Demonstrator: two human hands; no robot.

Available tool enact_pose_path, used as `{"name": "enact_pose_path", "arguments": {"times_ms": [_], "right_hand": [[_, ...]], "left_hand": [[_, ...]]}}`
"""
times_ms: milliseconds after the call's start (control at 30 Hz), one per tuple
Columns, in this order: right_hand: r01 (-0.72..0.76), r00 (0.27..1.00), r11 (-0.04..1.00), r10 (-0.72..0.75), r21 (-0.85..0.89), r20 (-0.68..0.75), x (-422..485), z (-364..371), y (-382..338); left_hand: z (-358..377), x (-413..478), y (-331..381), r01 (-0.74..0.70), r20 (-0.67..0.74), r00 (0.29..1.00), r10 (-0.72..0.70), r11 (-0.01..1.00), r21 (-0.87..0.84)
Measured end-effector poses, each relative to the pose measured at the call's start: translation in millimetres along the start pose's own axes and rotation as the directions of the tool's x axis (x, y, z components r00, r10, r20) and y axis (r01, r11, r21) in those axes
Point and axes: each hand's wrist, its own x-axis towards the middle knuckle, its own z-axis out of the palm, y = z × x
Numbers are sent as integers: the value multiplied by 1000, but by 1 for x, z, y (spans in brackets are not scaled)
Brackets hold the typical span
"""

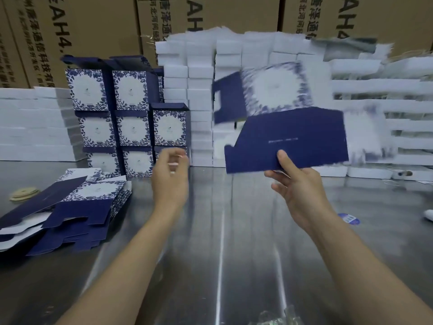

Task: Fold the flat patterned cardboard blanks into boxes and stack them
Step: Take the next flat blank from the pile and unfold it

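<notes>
Over the table [234, 231], right hand [297, 186] grips blank [293, 137] — cartons [93, 26] read "AH4"

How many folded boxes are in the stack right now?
8 boxes: two on top, three in the middle row, three at the bottom, one partly behind the left hand. A sliver behind the top row may be a ninth.

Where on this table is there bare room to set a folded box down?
The widest bare stretch of the table runs down the middle, between the pile of flat blanks on the left and the blue sticker on the right. The back is crowded: folded boxes and white boxes line the far edge.
</notes>
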Motion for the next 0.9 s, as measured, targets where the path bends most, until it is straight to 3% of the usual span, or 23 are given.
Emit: {"name": "enact_pose_path", "arguments": {"times_ms": [33, 100, 167, 233, 467, 667, 900], "right_hand": [[-40, 999, 996, 39, 83, 19, -1, 1, 0], [-86, 996, 981, 80, 172, 37, -3, 3, 1], [-107, 994, 976, 104, 187, 27, -5, 6, 4], [-125, 992, 977, 120, 172, 38, -9, 12, 9], [-110, 989, 994, 112, -17, 94, -22, 30, 30], [-196, 967, 974, 211, -112, 142, -26, 35, 33], [-245, 939, 968, 253, -62, 233, -27, 42, 35]], "left_hand": [[5, -5, -3, 130, 107, 986, -129, 992, 2], [13, -19, -5, 358, 367, 867, -336, 934, 10], [20, -32, -6, 436, 589, 724, -358, 900, 11], [28, -44, -4, 454, 700, 656, -281, 888, -68], [40, -51, 3, 467, 624, 738, -258, 863, -195], [36, -46, 4, 510, 599, 739, -309, 837, -198], [35, -50, 6, 511, 645, 707, -290, 840, -183]]}}
